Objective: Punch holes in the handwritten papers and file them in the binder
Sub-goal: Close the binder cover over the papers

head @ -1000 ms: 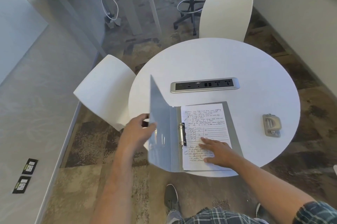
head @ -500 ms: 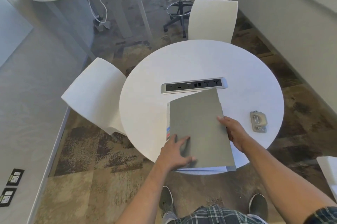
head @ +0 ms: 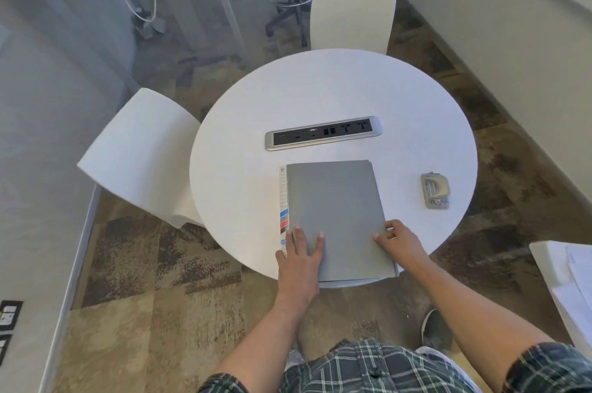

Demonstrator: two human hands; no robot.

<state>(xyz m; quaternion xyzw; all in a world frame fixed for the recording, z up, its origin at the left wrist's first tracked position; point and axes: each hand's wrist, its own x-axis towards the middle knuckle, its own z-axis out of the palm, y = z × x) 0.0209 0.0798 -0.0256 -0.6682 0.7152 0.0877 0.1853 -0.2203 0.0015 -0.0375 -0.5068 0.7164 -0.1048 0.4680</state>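
Note:
The grey binder (head: 336, 210) lies closed and flat on the near part of the round white table (head: 320, 88), its spine with a coloured label strip to the left. The handwritten papers are hidden inside it; only a thin white page edge shows at the near right corner. My left hand (head: 299, 259) rests flat on the cover's near left corner, fingers spread. My right hand (head: 400, 243) holds the binder's right edge near the front, fingertips on the cover. A beige hole punch (head: 435, 190) sits apart at the table's right.
A silver power socket strip (head: 323, 133) is set in the table just beyond the binder. White chairs stand at the left (head: 141, 155) and the far side (head: 352, 11). A white surface with papers (head: 570, 277) is at my right.
The open cover was swung over the handwritten pages by my left hand and the binder is now closed. My left hand went flat on the cover; my right hand moved to the right edge.

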